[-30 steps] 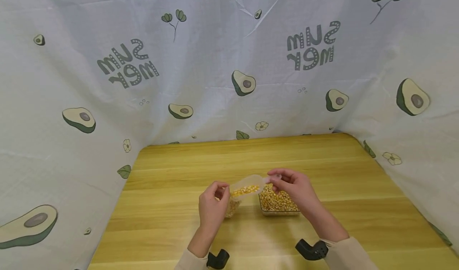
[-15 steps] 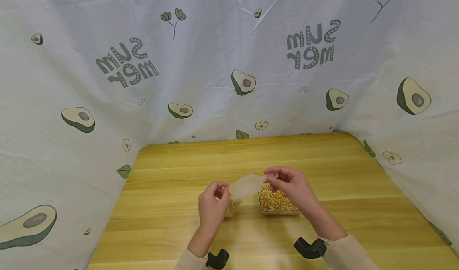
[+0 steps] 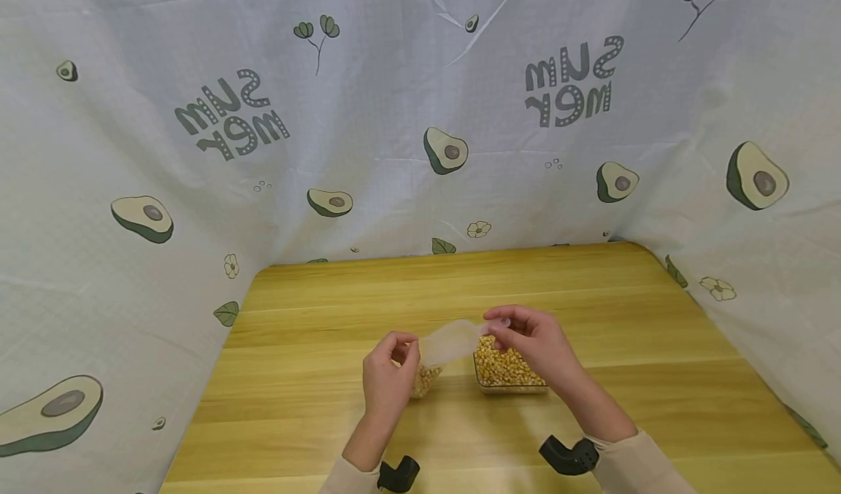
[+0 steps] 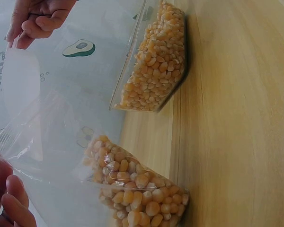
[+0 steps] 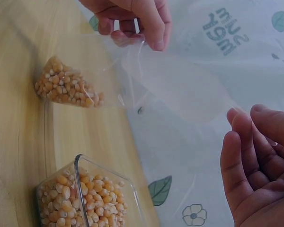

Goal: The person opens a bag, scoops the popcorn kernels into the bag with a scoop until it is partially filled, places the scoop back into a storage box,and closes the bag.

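Note:
My left hand point(image 3: 386, 377) pinches the top of a clear plastic bag point(image 3: 425, 381). Corn kernels point(image 4: 139, 196) fill the bag's lower part, which rests on the table. With thumb and fingers, my right hand point(image 3: 542, 344) holds the handle of a translucent white scoop point(image 3: 452, 341). The scoop is tilted, its front end at the bag's mouth beside my left fingers. In the right wrist view, no kernels show on the scoop point(image 5: 182, 87). A clear rectangular container point(image 3: 512, 389) of corn kernels stands below my right hand, which partly covers it in the head view.
A wood-grain table point(image 3: 315, 377) lies beneath everything. White cloth point(image 3: 388, 114) printed with avocados hangs behind it and along both sides. Black curved devices point(image 3: 570, 456) are worn at both wrists, over light sleeves.
The yellow kernels seen in the scoop one second ago are gone from it now. The right hand has shifted slightly left and the scoop has tipped; the left hand stays nearly still.

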Motion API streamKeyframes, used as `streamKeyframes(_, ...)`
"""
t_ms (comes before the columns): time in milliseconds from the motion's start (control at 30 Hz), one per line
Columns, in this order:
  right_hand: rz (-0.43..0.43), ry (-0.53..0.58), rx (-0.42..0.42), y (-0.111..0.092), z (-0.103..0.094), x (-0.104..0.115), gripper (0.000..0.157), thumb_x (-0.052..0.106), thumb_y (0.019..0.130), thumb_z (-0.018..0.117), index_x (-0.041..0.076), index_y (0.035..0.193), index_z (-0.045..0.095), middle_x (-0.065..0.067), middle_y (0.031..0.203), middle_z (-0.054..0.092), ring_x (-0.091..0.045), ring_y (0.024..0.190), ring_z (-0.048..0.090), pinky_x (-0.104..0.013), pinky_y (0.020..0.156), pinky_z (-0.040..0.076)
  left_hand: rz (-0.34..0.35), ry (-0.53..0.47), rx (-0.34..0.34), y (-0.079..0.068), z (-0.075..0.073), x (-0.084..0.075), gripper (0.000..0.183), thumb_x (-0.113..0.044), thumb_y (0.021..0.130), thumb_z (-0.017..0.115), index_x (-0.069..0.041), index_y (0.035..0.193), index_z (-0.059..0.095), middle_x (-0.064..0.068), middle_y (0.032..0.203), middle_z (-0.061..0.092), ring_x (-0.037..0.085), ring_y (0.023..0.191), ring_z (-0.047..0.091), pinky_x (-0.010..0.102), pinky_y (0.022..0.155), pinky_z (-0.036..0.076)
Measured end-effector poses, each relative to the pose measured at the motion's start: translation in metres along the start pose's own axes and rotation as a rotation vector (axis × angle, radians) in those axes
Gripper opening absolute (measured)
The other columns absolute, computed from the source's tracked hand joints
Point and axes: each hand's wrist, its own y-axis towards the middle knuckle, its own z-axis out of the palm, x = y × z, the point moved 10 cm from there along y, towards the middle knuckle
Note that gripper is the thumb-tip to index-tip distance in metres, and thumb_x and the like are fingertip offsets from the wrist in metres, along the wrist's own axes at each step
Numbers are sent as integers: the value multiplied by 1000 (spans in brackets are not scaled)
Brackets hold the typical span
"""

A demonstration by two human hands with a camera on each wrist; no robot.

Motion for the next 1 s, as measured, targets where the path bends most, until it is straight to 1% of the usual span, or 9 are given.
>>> streamKeyframes(100,3,4,-1,-1,-1,-1,23,17,96,67,2,114,68,-25,100,69,-17,73,65,-32,67,58,-2,-2,1,0,0,0,7,-6,87,70,-11,87,74,-3,63,63,1,58,56,20,50,46)
streamKeyframes(200,11,10,-2,-2,-2,-3,24,17,96,67,2,114,68,-22,96,68,-18,74,65,-31,67,58,-4,3,0,0,0,0,6,-6,87,70,-11,87,74,-3,63,64,1,58,56,20,50,46)
streamKeyframes(367,36,39,-1,-4,-5,-8,27,17,96,66,0,117,67,-12,97,70,-16,77,66,-31,70,59,-12,10,0,1,0,0,6,-7,88,70,-12,87,74,-4,63,64,1,58,56,20,50,45)
streamKeyframes(467,51,44,-10,-5,-9,-11,28,17,97,66,0,119,66,-13,101,72,-20,80,67,-31,71,59,-15,7,3,1,1,1,6,-8,88,70,-12,87,75,-4,64,64,1,58,56,20,50,45)
streamKeyframes(600,58,36,-23,-8,-16,-15,30,20,97,66,1,120,66,-15,103,73,-25,81,68,-32,71,59,-15,7,0,1,0,2,5,-8,88,70,-10,89,75,-3,64,65,2,59,56,20,50,46)
streamKeyframes(700,67,36,-37,-10,-23,-19,31,20,97,66,0,120,66,-6,99,74,-20,79,68,-34,73,59,-13,12,-6,2,-2,2,5,-8,88,70,-8,89,75,-3,64,65,2,59,57,20,50,46)
streamKeyframes(800,74,33,-55,-12,-31,-24,31,20,98,65,-1,120,65,3,92,73,-14,78,67,-34,74,59,-13,17,-13,2,-3,3,5,-8,88,71,-10,88,75,-3,64,65,2,59,57,20,50,46)
streamKeyframes(867,71,35,-65,-14,-36,-27,31,21,98,65,0,120,65,7,89,72,-13,77,67,-31,74,59,-13,17,-15,3,-4,3,5,-8,88,71,-10,88,75,-3,64,65,2,59,57,20,50,46)
streamKeyframes(1000,49,60,-73,-19,-48,-31,29,22,99,64,3,120,66,9,88,72,-14,76,67,-28,72,59,-12,14,-16,3,-5,3,5,-8,88,70,-10,88,75,-3,64,65,3,59,57,21,50,46)
